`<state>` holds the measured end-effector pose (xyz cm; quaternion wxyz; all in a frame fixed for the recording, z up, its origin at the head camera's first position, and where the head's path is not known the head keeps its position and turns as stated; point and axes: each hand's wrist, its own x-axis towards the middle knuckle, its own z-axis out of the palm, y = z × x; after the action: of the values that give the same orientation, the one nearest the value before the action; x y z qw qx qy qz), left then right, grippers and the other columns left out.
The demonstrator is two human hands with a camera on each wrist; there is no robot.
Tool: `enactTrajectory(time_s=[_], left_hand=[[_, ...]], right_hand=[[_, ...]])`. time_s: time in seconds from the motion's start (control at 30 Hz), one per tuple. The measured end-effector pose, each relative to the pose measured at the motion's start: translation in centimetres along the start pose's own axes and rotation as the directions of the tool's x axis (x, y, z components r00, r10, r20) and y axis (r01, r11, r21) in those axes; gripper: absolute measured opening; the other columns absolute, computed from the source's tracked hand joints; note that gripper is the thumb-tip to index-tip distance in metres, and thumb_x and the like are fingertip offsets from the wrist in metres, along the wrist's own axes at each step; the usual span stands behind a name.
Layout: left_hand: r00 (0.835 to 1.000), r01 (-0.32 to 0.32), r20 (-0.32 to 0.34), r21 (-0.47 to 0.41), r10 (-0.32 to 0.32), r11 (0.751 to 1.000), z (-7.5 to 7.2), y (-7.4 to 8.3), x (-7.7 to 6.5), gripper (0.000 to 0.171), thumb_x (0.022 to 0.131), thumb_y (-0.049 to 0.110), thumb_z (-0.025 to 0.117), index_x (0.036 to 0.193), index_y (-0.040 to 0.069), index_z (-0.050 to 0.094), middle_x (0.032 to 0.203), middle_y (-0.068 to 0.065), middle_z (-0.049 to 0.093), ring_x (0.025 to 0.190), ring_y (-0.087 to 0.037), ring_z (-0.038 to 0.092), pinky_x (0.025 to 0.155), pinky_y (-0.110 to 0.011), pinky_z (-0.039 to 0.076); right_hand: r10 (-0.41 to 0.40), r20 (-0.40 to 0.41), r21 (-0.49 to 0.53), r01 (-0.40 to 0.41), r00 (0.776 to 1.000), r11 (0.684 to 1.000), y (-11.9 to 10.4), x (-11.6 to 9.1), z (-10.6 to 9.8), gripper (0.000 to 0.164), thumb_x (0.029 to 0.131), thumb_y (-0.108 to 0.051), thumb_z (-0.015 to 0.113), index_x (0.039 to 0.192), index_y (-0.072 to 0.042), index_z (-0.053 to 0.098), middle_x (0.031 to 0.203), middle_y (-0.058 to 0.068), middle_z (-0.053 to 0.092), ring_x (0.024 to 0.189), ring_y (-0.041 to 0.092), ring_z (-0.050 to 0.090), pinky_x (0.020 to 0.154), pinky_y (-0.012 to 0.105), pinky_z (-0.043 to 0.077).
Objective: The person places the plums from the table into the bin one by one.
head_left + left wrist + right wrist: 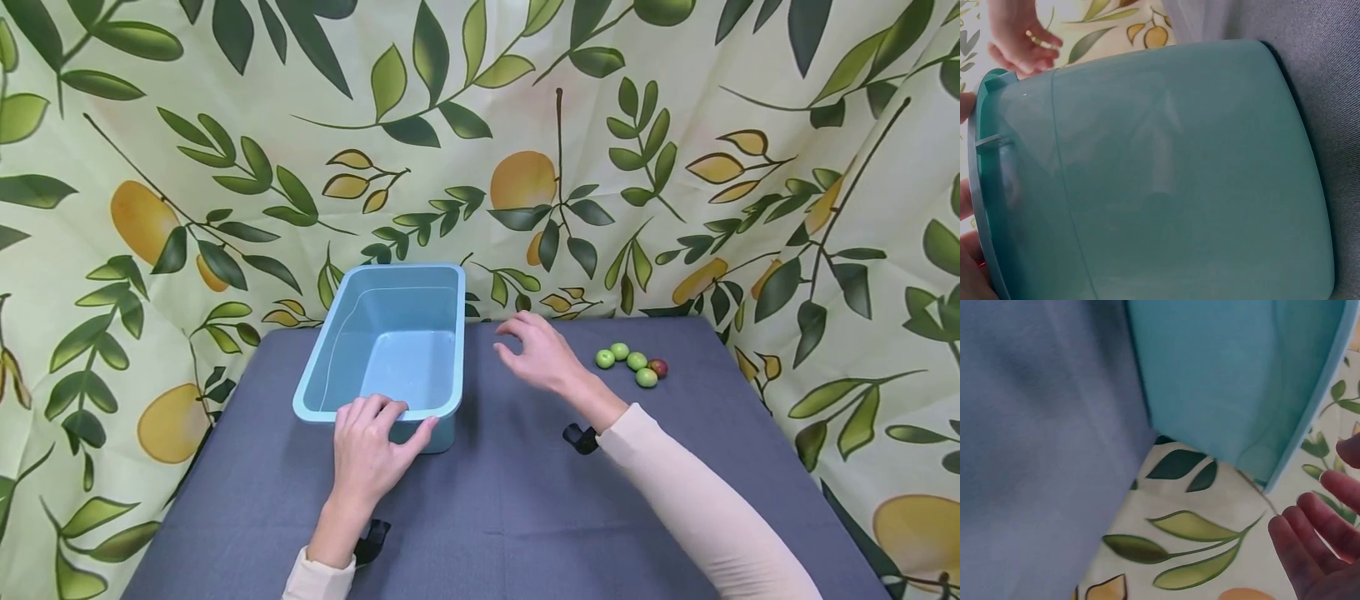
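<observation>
A blue plastic basin stands at the back left of the table, with nothing seen inside it. My left hand holds its near rim, fingers bent over the edge and thumb spread to the right. In the left wrist view the outer wall of the basin fills most of the picture, and the fingertips show at its rim. To the right of the basin, my right hand hangs above the table, its fingers loosely bent and holding nothing. The right wrist view shows these fingers apart from the basin.
Several small round fruits, green ones and a dark red one, lie together to the right of my right hand. A dark blue-grey cloth covers the table. Behind it hangs a leaf-patterned curtain. A black strap piece shows under my right wrist.
</observation>
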<state>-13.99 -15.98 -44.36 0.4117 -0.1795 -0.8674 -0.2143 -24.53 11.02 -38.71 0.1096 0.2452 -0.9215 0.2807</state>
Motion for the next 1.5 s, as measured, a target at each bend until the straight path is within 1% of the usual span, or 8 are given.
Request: enactTrajectory(time_s=[0.17,0.3,0.6,0.8,0.93,1.17,1.5], left_hand=[[1.000,0.019,0.002,-0.008,-0.019,1.000,-0.2,0.0,0.0,0.050,0.088,0.056,0.066,0.079,0.007,0.073,0.076,-0.005,0.061,0.069,-0.029,0.054,0.068,-0.047,0.040],[0.999,0.030,0.013,-0.013,-0.030,0.999,-0.2,0.0,0.0,0.050,0.087,0.057,0.067,0.079,0.007,0.073,0.077,-0.005,0.061,0.070,-0.029,0.054,0.069,-0.047,0.040],[0.999,0.033,0.015,-0.020,-0.033,0.999,-0.1,0.0,0.0,0.050,0.087,0.056,0.068,0.079,0.008,0.073,0.077,-0.005,0.062,0.071,-0.029,0.054,0.070,-0.047,0.040],[0.999,0.035,0.021,-0.019,-0.035,0.999,-0.2,0.1,0.0,0.051,0.088,0.058,0.066,0.080,0.008,0.073,0.078,-0.005,0.062,0.070,-0.029,0.054,0.071,-0.047,0.040],[0.999,0.034,0.019,-0.019,-0.034,0.999,-0.1,0.1,-0.1,0.051,0.088,0.057,0.066,0.079,0.008,0.073,0.077,-0.005,0.061,0.071,-0.029,0.054,0.070,-0.047,0.040],[1.000,0.018,0.008,-0.008,-0.018,1.000,0.0,0.0,-0.1,0.052,0.089,0.058,0.063,0.077,0.009,0.072,0.076,-0.004,0.060,0.069,-0.029,0.053,0.069,-0.046,0.039],[1.000,0.021,0.020,-0.003,-0.020,1.000,-0.1,0.0,-0.1,0.050,0.088,0.058,0.063,0.078,0.010,0.072,0.077,-0.003,0.061,0.070,-0.029,0.053,0.070,-0.045,0.039]], right_hand=[[0.043,0.019,-0.068,-0.042,0.999,0.997,1.3,-0.2,0.3,0.027,0.096,-0.024,0.066,0.116,-0.007,0.073,0.112,0.006,0.064,0.111,0.028,0.059,0.091,0.047,0.051],[0.057,0.023,-0.101,-0.054,0.998,0.993,2.4,-0.5,0.3,0.027,0.095,-0.023,0.066,0.115,-0.007,0.073,0.109,0.007,0.064,0.108,0.029,0.058,0.087,0.047,0.051],[0.078,0.019,-0.218,-0.072,0.997,0.973,5.6,-1.3,0.2,0.026,0.094,-0.022,0.067,0.113,-0.005,0.073,0.112,0.011,0.064,0.108,0.032,0.058,0.080,0.049,0.054],[0.133,0.030,-0.271,-0.120,0.991,0.955,7.8,-1.9,0.0,0.029,0.095,-0.022,0.065,0.116,-0.004,0.071,0.116,0.014,0.063,0.109,0.035,0.058,0.080,0.051,0.053],[0.157,0.026,-0.297,-0.143,0.987,0.944,9.4,-2.4,-0.1,0.030,0.095,-0.023,0.064,0.116,-0.002,0.071,0.115,0.016,0.063,0.107,0.036,0.057,0.081,0.052,0.053],[0.194,0.015,-0.317,-0.180,0.981,0.931,11.0,-3.1,-0.5,0.031,0.096,-0.022,0.062,0.116,0.000,0.070,0.118,0.019,0.062,0.110,0.038,0.057,0.079,0.055,0.053],[0.269,0.046,-0.352,-0.236,0.962,0.906,13.4,-4.0,-0.4,0.034,0.095,-0.021,0.059,0.118,0.003,0.068,0.120,0.023,0.060,0.109,0.042,0.055,0.081,0.058,0.051]])
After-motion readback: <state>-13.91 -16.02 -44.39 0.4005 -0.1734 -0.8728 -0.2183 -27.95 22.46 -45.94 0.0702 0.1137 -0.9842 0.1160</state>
